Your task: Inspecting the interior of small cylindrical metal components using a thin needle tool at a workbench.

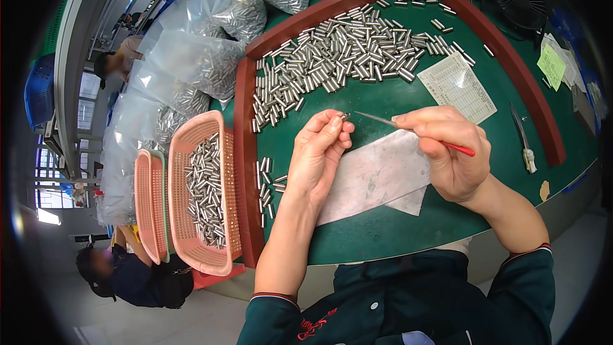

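The left hand [317,153] pinches a small silver metal cylinder [345,116] between its fingertips, raised above the green work mat [396,96]. The right hand [447,153] is closed around a thin red-handled metal pick [408,129], whose tip points left, just beside the cylinder. A pile of loose silver metal cylinders [345,51] lies farther off; a pink plastic basket [201,185] sits at left.

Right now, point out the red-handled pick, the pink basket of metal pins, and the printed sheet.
red-handled pick [383,119], head view, on its metal shaft.
pink basket [205,259], head view, on its near rim.
printed sheet [456,86], head view, at its middle.
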Demonstrator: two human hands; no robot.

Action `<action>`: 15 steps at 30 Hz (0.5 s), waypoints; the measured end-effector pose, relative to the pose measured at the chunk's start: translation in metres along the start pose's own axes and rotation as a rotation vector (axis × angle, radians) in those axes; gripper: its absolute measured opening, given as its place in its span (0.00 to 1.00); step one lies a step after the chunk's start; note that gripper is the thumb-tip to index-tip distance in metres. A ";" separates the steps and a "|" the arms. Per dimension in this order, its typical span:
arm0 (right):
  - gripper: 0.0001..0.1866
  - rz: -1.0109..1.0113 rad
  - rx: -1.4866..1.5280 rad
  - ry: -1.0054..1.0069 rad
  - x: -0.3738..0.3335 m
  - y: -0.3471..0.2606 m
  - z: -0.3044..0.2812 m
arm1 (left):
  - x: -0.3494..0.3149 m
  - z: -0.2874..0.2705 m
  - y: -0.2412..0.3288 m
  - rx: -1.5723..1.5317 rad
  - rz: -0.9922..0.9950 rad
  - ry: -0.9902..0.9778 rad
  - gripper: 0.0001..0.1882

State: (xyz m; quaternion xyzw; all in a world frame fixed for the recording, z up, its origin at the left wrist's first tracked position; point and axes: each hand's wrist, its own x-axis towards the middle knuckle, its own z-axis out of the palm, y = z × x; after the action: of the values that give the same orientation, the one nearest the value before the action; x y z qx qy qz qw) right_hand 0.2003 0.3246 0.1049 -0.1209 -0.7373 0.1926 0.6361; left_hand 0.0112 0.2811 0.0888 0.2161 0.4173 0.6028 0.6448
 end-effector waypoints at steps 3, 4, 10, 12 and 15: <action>0.08 -0.007 0.016 -0.018 -0.001 0.001 0.002 | -0.001 0.000 0.000 0.006 -0.004 -0.009 0.05; 0.08 0.005 0.018 -0.026 -0.001 0.000 0.002 | -0.001 0.001 0.000 0.013 -0.005 -0.008 0.05; 0.08 0.023 0.000 -0.041 0.000 -0.001 0.003 | -0.002 0.005 0.000 0.106 0.034 0.013 0.04; 0.08 0.023 -0.008 -0.048 0.002 -0.001 0.003 | -0.003 0.006 0.000 0.142 0.057 0.025 0.04; 0.08 -0.004 -0.034 -0.065 0.002 -0.001 0.003 | -0.003 0.008 -0.001 0.219 0.104 0.048 0.04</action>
State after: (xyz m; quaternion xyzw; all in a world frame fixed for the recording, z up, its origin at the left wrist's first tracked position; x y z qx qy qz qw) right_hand 0.1972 0.3241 0.1072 -0.1236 -0.7612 0.1826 0.6099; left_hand 0.0184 0.2801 0.0933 0.2923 0.4840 0.5913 0.5750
